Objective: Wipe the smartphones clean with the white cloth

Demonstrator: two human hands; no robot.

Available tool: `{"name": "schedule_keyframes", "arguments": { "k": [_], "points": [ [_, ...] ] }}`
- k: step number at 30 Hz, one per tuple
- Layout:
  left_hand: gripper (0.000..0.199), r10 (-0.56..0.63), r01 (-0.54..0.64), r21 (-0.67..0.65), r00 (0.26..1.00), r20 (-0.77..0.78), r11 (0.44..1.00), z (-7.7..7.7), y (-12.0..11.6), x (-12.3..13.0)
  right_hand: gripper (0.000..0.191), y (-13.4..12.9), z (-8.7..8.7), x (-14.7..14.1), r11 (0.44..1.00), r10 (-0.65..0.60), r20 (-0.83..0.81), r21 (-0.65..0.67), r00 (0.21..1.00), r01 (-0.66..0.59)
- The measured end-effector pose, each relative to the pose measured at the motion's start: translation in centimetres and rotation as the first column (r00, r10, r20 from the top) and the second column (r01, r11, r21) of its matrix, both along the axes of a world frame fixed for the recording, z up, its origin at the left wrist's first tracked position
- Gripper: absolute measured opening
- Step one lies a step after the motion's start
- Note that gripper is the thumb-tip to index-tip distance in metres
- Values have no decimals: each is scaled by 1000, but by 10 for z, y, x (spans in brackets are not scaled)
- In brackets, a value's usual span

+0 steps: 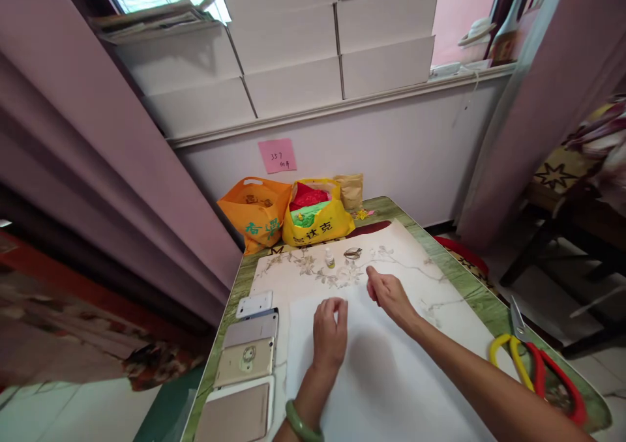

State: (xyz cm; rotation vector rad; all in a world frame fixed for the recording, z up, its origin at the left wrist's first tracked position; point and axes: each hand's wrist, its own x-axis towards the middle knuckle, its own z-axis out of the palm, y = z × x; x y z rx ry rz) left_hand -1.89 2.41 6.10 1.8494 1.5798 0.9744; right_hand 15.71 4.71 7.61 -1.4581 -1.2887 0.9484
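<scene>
Above a plain white sheet [313, 390] on the table, my left hand [328, 334] is closed with its fingers curled down and the fingertips together. A green bangle [300, 422] circles that wrist. Slightly farther forward and to the right, my right hand [390, 294] is closed too, thumb against the bent fingers. Whatever either hand pinches is hidden or too small to make out. Beyond them, on a flower-patterned cover [411, 259], a small bottle [329, 258] stands upright beside a small dark item [353, 253] that may be glasses or little scissors.
Several phones and tablets [247, 360] lie along the table's left edge. Large scissors [525, 351] with yellow and red handles lie at the right edge. An orange bag [259, 217], a filled yellow bag [317, 223] and a brown packet [350, 191] stand at the back, against the wall.
</scene>
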Motion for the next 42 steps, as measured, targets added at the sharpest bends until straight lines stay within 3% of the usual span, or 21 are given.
{"name": "schedule_keyframes", "arguments": {
  "k": [3,6,14,21,24,27,29,30,33,37,42],
  "points": [
    [85,-16,118,-254,929,369,960,46,18,14,77,6,40,-26,983,132,-252,-92,959,-159],
    [89,17,157,-332,884,467,930,69,25,20,77,10,62,-35,951,177,-383,-170,907,-258],
    [92,6,193,-370,880,475,909,71,9,19,78,-12,68,-33,958,128,-384,-190,914,-215],
    [92,-30,210,-338,883,468,917,82,-9,19,78,-33,76,-33,965,181,-390,-108,903,-240],
    [89,-86,218,-294,911,404,931,64,-24,15,78,-42,60,-32,973,189,-440,-37,878,-228],
    [67,-122,138,-188,988,97,972,20,-51,2,71,-53,16,-26,998,47,-413,-20,910,-60],
    [47,-28,29,0,980,-196,1000,-15,-73,-10,60,-60,-23,-19,998,-60,-239,-11,969,59],
    [47,-8,22,47,956,-292,999,-31,-83,-17,56,-64,-42,-15,996,-85,-108,-9,990,85],
    [49,-82,115,54,903,-421,992,-63,-106,-33,47,-72,-83,-8,995,-96,193,28,977,92],
    [43,-105,153,75,894,-435,985,-70,-111,-37,40,-76,-96,-8,1000,22,419,4,908,-26],
    [44,-1,76,170,915,-404,982,-65,-111,-42,39,-76,-94,-9,1000,26,469,-15,883,-22]
  ]
}}
